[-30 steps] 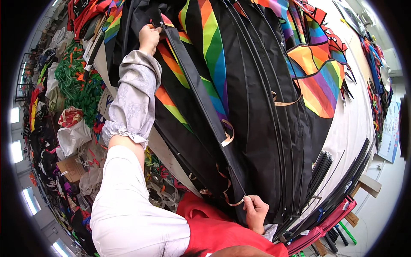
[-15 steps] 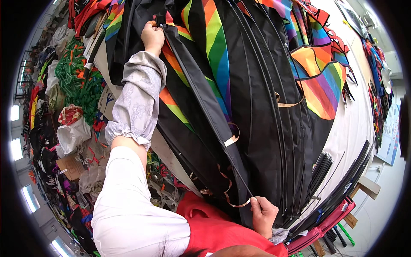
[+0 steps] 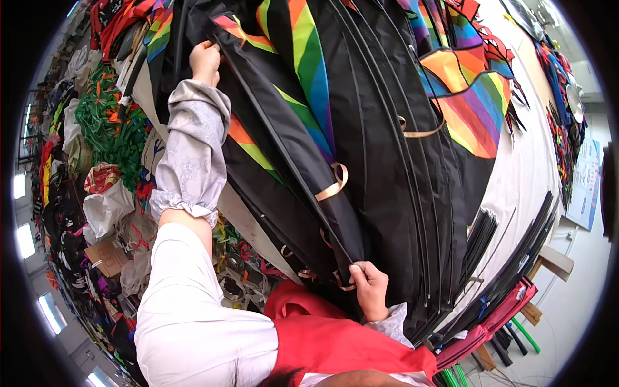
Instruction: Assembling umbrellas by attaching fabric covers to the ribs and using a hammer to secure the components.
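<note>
The left hand (image 3: 205, 62) is closed on the upper edge of a black fabric panel (image 3: 290, 151); the right hand's (image 3: 369, 290) thumb and forefinger pinch its lower end. The 2 grips look meant to pull the seam straight; whether a rod tip sits in the pinch, I cannot tell. The panel runs diagonally between both hands. Rightward, thin black rods (image 3: 482, 244) lie bundled on white sheeting (image 3: 530, 161), perhaps for easy reach.
</note>
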`<state>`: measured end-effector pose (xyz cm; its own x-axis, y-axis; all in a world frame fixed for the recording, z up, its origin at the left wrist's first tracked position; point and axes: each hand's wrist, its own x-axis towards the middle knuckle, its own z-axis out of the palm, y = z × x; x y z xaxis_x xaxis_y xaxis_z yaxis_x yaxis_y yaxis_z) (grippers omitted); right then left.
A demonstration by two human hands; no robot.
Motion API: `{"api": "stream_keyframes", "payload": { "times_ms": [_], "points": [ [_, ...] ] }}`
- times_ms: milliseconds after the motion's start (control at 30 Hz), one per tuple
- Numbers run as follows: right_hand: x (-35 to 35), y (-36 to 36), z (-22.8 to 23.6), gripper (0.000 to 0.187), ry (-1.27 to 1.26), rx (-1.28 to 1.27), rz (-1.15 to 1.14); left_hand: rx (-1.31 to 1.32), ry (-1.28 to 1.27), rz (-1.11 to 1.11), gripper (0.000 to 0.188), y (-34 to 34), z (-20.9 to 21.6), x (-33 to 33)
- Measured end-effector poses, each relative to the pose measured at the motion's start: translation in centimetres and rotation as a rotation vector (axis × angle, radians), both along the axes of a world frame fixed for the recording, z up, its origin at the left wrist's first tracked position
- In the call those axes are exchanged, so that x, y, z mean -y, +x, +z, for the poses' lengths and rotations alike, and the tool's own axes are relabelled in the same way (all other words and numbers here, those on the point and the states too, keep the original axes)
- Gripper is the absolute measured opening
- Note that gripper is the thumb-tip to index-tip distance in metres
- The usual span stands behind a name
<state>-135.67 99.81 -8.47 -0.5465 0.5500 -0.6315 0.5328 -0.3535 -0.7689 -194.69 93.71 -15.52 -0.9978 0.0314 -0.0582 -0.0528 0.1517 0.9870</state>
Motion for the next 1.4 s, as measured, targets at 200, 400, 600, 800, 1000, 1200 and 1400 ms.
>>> {"api": "stream_keyframes", "payload": {
  "times_ms": [200,400,600,800,1000,1200,1400],
  "points": [
    [-0.9,9.4,2.6,0.012,-0.256,0.089,0.066,0.227,-0.278,-0.111,0.077,21.9,4.3,-0.5],
    [-1.8,18.1,5.0,0.017,-0.322,0.314,0.373,0.31,-0.358,-0.272,0.063,36.7,2.7,1.4],
    [0.6,16.8,2.2,0.015,-0.462,0.0,0.398,0.678,0.407,-0.251,0.052,49.8,2.2,5.3],
    [-3.2,22.1,-0.6,0.014,-0.471,-0.256,0.788,1.023,0.7,-0.448,0.056,69.6,1.7,9.3],
    [-3.8,22.6,-3.5,0.014,-0.413,-0.465,0.753,1.034,0.688,-0.532,0.042,78.8,0.2,10.1],
    [-3.2,22.3,-4.4,0.015,-0.536,-0.391,0.683,0.844,0.484,-0.439,0.023,81.0,0.5,8.9],
    [-2.4,21.3,-4.8,0.014,-0.377,-0.301,0.649,0.774,0.21,-0.431,0.015,80.2,2.0,8.5]
  ]
}}
